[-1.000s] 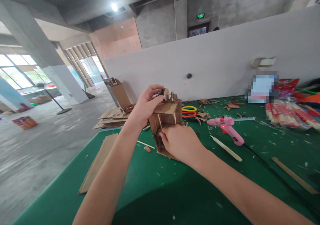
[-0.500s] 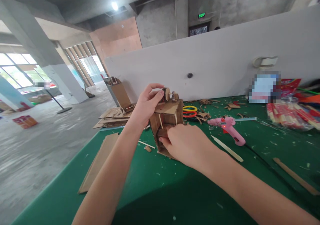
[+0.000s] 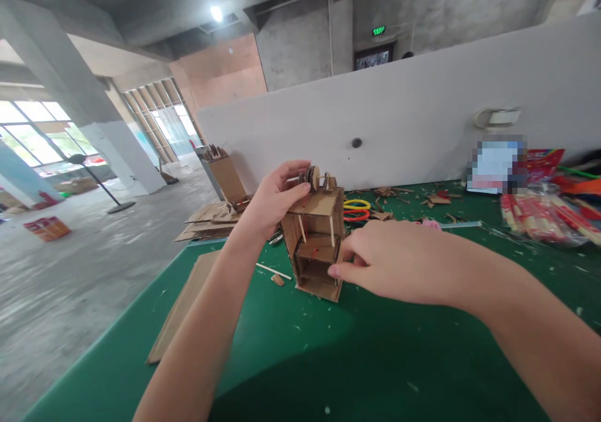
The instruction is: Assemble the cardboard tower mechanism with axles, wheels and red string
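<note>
Your right hand (image 3: 392,260) had shifted to the right edge of the cardboard box (image 3: 312,248), grip unclear; your left hand (image 3: 273,198) held its top.

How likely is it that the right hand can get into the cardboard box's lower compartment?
Probably yes: the right hand is at the right edge of the cardboard box. The lower compartment is open in front, and the left hand is above it.

left hand (image 3: 275,200) atop cardboard box (image 3: 315,248), right hand (image 3: 392,262) alongside
</note>
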The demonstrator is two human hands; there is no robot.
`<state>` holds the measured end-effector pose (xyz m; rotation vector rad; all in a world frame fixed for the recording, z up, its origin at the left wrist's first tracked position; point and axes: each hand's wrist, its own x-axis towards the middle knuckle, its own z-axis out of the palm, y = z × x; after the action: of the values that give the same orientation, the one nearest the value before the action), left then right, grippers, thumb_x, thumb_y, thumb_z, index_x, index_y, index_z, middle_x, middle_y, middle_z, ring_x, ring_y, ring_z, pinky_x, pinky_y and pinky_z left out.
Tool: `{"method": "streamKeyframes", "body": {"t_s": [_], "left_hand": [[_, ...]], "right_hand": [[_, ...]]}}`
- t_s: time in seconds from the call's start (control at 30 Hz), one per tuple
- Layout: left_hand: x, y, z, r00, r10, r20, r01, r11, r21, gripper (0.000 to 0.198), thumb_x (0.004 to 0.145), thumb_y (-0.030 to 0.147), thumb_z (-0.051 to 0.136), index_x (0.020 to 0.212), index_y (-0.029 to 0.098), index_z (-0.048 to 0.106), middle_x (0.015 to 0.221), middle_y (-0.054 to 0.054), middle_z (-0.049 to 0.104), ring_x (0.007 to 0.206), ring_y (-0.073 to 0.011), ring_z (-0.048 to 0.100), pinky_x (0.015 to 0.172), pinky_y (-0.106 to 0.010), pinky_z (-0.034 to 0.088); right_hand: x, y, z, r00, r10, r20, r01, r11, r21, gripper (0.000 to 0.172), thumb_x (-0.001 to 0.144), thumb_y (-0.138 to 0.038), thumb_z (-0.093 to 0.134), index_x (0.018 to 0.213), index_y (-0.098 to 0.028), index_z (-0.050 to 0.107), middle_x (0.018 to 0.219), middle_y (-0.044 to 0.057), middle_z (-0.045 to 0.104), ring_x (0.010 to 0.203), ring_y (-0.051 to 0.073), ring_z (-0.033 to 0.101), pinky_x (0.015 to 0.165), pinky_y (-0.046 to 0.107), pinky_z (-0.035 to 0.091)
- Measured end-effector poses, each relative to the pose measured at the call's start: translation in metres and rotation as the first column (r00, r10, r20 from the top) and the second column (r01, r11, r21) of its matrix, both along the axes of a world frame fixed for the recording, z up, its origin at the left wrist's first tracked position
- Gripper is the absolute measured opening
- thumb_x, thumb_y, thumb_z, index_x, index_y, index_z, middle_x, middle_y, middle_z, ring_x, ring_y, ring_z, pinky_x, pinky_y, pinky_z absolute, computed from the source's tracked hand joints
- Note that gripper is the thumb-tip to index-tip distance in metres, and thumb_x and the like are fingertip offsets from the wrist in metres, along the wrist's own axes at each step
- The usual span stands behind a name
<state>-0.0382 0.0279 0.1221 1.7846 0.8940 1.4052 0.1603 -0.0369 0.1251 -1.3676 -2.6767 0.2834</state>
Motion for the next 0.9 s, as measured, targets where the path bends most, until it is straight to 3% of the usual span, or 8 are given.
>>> {"method": "streamKeyframes", "body": {"t_s": [0.17,0.23,0.3,0.47,0.6,0.77,0.83,0.9], "left_hand": [[0.002,0.001,-0.004,0.998,0.055,-0.017,-0.055,0.998,-0.015,0.048,0.073,0.023,0.064,0.119,0.025,0.050,0.119,-0.008,0.055,0.108,-0.0211,0.055,0.090,-0.037,0.047],[0.002,0.001,-0.006,0.992,0.105,-0.074,-0.106,0.994,-0.006,0.056,0.071,0.027,0.068,0.123,0.024,0.048,0.124,-0.011,0.052,0.115,-0.0249,0.050,0.092,-0.040,0.046],[0.002,0.001,-0.006,0.982,0.101,-0.157,-0.100,0.995,0.017,0.058,0.069,0.029,0.071,0.122,0.022,0.050,0.123,-0.012,0.053,0.117,-0.0269,0.049,0.093,-0.041,0.045],[-0.002,0.002,-0.006,0.978,-0.075,-0.194,0.079,0.997,0.012,0.055,0.072,0.034,0.068,0.122,0.021,0.050,0.124,-0.011,0.055,0.117,-0.0244,0.050,0.099,-0.040,0.041],[-0.012,0.015,-0.016,0.995,-0.101,-0.023,0.102,0.995,0.021,0.059,0.072,0.043,0.067,0.124,0.024,0.048,0.126,-0.011,0.053,0.114,-0.0232,0.053,0.094,-0.038,0.045],[-0.020,0.022,-0.022,0.997,0.051,0.060,-0.055,0.996,0.076,0.050,0.077,0.049,0.060,0.118,0.022,0.051,0.118,-0.012,0.057,0.102,-0.0208,0.060,0.089,-0.037,0.047],[-0.020,0.014,-0.018,0.990,0.143,-0.015,-0.141,0.984,0.105,0.048,0.080,0.049,0.056,0.117,0.019,0.051,0.111,-0.012,0.060,0.098,-0.0193,0.061,0.090,-0.037,0.046],[-0.020,0.002,-0.012,0.977,0.165,-0.136,-0.150,0.982,0.116,0.050,0.083,0.053,0.049,0.118,0.018,0.051,0.109,-0.012,0.061,0.099,-0.0193,0.060,0.091,-0.036,0.045]], "right_hand": [[0.016,0.024,0.000,0.990,-0.135,0.042,0.133,0.990,0.043,0.034,0.084,-0.039,0.040,0.063,-0.022,0.061,0.057,0.004,0.060,0.044,0.015,0.051,0.044,0.028,0.032],[0.018,0.039,-0.005,0.976,-0.216,0.021,0.212,0.971,0.111,0.030,0.086,-0.031,0.037,0.078,-0.021,0.064,0.072,0.006,0.065,0.055,0.018,0.056,0.050,0.029,0.036],[0.017,0.055,-0.014,0.969,-0.213,-0.127,0.234,0.955,0.185,0.029,0.086,-0.024,0.036,0.095,-0.020,0.063,0.091,0.009,0.066,0.073,0.020,0.061,0.060,0.030,0.041],[0.006,0.078,-0.036,0.825,0.027,-0.565,0.025,0.996,0.084,0.034,0.089,-0.021,0.034,0.116,-0.021,0.055,0.112,0.006,0.063,0.098,0.018,0.058,0.081,0.029,0.043],[0.000,0.078,-0.043,0.646,0.029,-0.763,-0.134,0.988,-0.076,0.041,0.088,-0.022,0.037,0.128,-0.024,0.047,0.125,0.004,0.057,0.110,0.016,0.053,0.089,0.031,0.042],[0.000,0.082,-0.053,0.552,-0.056,-0.832,-0.229,0.949,-0.216,0.036,0.086,-0.034,0.044,0.117,-0.019,0.055,0.116,0.007,0.061,0.101,0.016,0.057,0.082,0.029,0.046],[-0.001,0.086,-0.056,0.556,-0.041,-0.830,-0.211,0.959,-0.189,0.032,0.084,-0.036,0.047,0.105,-0.016,0.059,0.102,0.007,0.064,0.090,0.016,0.059,0.077,0.029,0.046],[-0.002,0.087,-0.057,0.593,-0.007,-0.805,-0.175,0.975,-0.138,0.028,0.083,-0.038,0.048,0.093,-0.014,0.060,0.086,0.004,0.064,0.078,0.015,0.058,0.071,0.029,0.045]]}}
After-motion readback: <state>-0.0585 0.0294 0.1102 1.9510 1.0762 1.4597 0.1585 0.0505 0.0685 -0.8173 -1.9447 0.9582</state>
